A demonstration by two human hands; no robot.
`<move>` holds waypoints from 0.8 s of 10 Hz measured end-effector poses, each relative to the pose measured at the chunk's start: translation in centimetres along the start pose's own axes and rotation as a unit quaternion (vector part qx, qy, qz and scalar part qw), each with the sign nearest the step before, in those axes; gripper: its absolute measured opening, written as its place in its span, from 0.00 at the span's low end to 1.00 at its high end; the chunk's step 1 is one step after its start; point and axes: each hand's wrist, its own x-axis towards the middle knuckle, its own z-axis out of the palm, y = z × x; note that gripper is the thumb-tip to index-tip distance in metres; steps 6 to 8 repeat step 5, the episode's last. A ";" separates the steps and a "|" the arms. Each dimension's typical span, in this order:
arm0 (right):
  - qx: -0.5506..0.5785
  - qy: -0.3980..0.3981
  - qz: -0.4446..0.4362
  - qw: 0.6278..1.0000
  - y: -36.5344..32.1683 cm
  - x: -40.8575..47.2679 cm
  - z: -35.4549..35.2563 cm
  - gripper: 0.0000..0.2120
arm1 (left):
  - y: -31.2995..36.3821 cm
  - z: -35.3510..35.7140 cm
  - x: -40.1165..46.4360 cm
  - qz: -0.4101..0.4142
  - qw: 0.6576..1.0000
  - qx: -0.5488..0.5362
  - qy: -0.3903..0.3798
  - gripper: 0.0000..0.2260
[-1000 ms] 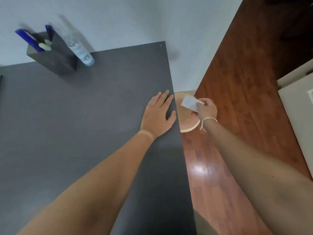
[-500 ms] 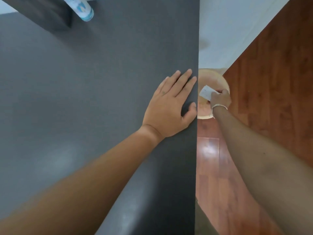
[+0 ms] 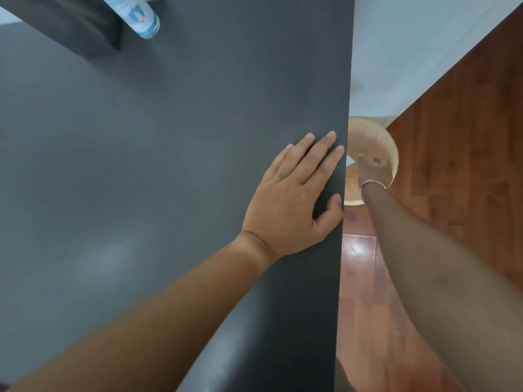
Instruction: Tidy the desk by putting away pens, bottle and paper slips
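My left hand (image 3: 294,199) lies flat, fingers spread, on the dark desk (image 3: 169,137) at its right edge, holding nothing. My right hand (image 3: 369,169) reaches down beside the desk into a round wooden bin (image 3: 392,148) on the floor. A white paper slip (image 3: 350,160) shows at its fingertips, mostly hidden by the desk edge; the fingers look pinched on it. A clear bottle (image 3: 135,15) with a blue-and-white label stands at the desk's far side, cut off by the frame top. Next to it is the dark pen holder (image 3: 70,29); no pens are in view.
The bin sits on the reddish wooden floor (image 3: 467,137) against the white wall (image 3: 410,52), close to the desk's right side. A thin bracelet (image 3: 372,183) circles my right wrist.
My right hand has gone lower, into the bin, and the slip is now mostly behind the desk edge. The view tilted down and closer. My left hand stayed put.
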 end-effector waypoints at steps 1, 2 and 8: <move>0.010 0.002 0.007 1.000 0.1 -0.8 0.0 0.20 | -0.1 0.0 0.0 0.001 1.000 0.002 -0.001 0.25; 0.018 -0.001 0.007 1.000 0.3 -1.4 -0.1 0.18 | -0.1 -0.1 0.0 0.000 1.000 0.002 -0.008 0.26; -0.009 -0.021 -0.094 0.995 -2.0 -6.6 -4.0 0.20 | 0.0 -0.5 -0.3 -0.024 0.998 -0.016 -0.054 0.26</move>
